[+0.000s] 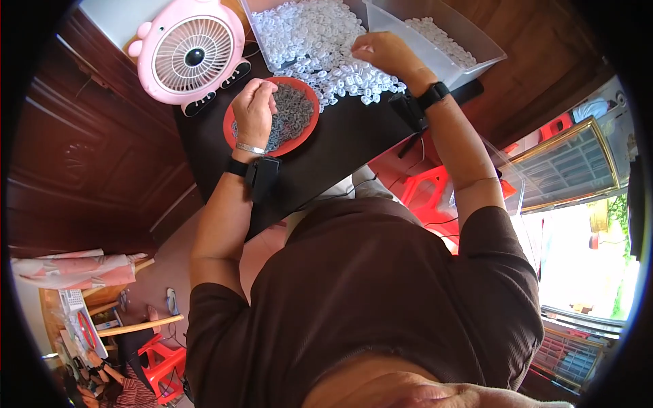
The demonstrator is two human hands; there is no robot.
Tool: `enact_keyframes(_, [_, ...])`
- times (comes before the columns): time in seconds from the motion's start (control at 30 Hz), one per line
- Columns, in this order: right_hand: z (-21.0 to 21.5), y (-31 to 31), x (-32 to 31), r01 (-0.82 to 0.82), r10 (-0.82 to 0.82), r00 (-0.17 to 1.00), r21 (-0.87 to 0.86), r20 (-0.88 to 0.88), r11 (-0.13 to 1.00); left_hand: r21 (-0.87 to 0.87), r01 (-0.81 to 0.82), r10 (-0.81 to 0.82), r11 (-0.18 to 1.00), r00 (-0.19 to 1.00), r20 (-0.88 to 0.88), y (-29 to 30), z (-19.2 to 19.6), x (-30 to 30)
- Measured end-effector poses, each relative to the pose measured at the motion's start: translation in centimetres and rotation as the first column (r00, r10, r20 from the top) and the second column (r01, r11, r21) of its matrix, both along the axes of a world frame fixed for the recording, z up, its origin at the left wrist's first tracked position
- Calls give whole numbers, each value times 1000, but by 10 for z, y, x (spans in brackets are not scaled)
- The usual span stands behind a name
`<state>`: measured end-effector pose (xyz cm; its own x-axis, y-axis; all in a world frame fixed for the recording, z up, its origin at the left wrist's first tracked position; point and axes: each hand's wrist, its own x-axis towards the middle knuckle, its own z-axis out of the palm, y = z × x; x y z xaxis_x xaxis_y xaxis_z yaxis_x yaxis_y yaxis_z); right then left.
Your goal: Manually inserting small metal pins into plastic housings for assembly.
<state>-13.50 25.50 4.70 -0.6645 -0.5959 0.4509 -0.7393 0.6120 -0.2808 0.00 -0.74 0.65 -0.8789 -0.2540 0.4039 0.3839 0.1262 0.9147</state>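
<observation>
My left hand [254, 107] is above the left side of a round red dish [315, 117], its fingers curled closed. Whatever those fingers may hold is hidden. Many small grey pieces [294, 112] fill the dish. Farther right, my right hand [386, 53] hovers over a heap of small white plastic pieces [354, 80], thumb and fingers drawn together. Anything between these fingertips is too small to make out. The heap spills onto the dark table [340, 139] from a clear bin of more white pieces [309, 30].
A pink fan [195, 57] stands left of the dish. Beside my right wrist is a second translucent bin [469, 73] with white pieces. A red stool [428, 197] stands beyond the table's near edge. Another person [129, 391] sits at far lower left.
</observation>
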Motion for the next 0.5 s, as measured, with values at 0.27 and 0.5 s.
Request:
enact_keyframes(0.27, [-44, -75, -15, -272, 273, 962, 208, 26, 940, 30, 2, -3, 1000, 999, 52, -2, -2, -3])
enact_keyframes(0.5, [-64, -89, -35, -113, 140, 988, 341, -57, 933, 7, 6, -6, 1000, 996, 92, 2, 0, 0])
